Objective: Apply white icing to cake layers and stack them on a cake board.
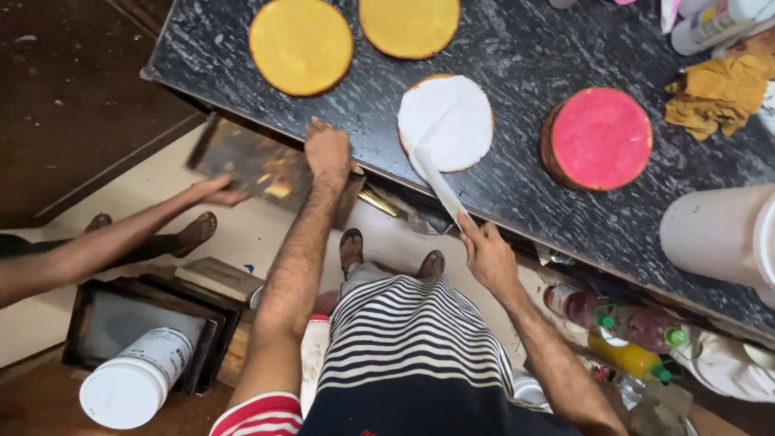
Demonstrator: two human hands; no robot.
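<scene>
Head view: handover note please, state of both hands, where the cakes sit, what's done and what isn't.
Right hand: shut on the white spatula, blade resting on the white-iced cake.
Left hand: on the counter edge, touching a dark metal tray; whether it has a grip on the tray cannot be told. Another person's hand holds the tray's other end.
Cakes on the dark counter: two bare yellow rounds at the far side, the white-iced one at the near edge, a pink-topped round to its right.
Done: white top coated. Not done: both yellow rounds uniced.

Four cakes [445, 121] lie on the counter [525, 56], bottles [622, 323] beneath.
</scene>
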